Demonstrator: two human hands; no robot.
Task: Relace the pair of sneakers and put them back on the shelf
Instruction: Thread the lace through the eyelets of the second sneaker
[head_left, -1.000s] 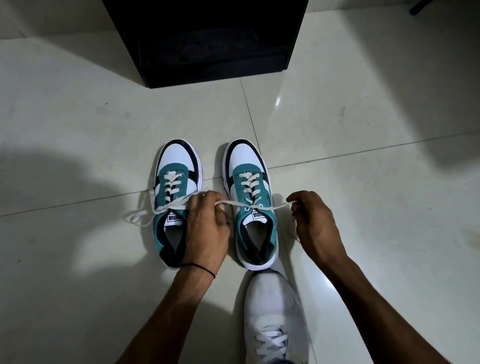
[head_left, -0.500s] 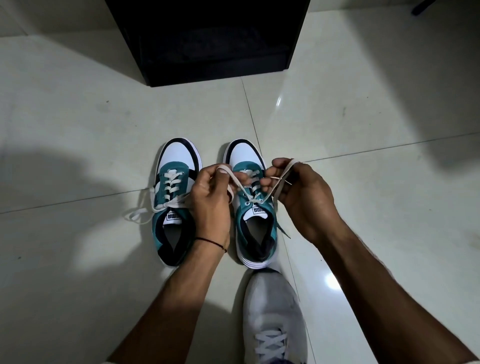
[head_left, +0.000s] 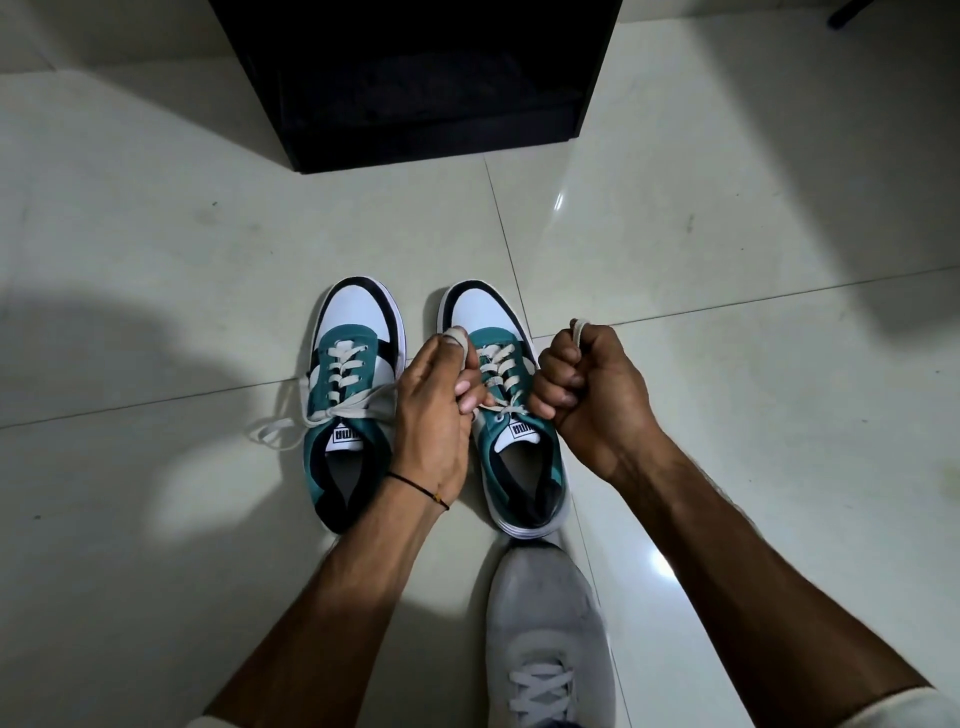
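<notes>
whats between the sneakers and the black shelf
Only bare floor tile with a grout line, in the head view. Both sneakers sit short of the shelf, toes toward it.

shelf (head_left: 415, 78) cropped above, interior dark

- Left hand (head_left: 434, 415) fills gap between left sneaker (head_left: 349, 395) and right sneaker (head_left: 511, 415).
- Open tile floor (head_left: 753, 312) right of right hand (head_left: 587, 384).
- Black shelf (head_left: 415, 78) beyond both hands, bare tile between.
- Grey worn shoe (head_left: 545, 623) just behind right sneaker, between forearms.

tiled floor (head_left: 727, 322), two sneakers (head_left: 353, 374), shelf (head_left: 415, 83)
</notes>
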